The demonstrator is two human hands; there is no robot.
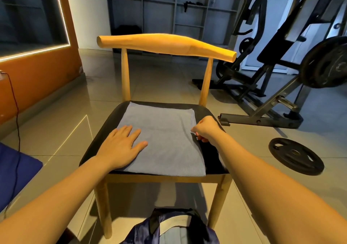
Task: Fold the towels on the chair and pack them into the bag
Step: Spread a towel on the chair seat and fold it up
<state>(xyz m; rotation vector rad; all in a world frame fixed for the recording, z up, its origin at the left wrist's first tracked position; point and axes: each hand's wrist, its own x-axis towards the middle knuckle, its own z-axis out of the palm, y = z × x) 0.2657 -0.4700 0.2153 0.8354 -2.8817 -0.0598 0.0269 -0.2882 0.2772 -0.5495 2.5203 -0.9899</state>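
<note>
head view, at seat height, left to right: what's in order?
blue fabric → left hand flat on the towel's left side → towel → right hand pinching its right edge → loose weight plate

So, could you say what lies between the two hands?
Head view: only grey-blue towel, flat on the chair seat, from left hand to right hand.

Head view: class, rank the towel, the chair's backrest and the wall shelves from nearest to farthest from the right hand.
1. towel, its right edge pinched by the right hand.
2. backrest, higher up and beyond the hand.
3. wall shelves, farthest back in the room.
</note>
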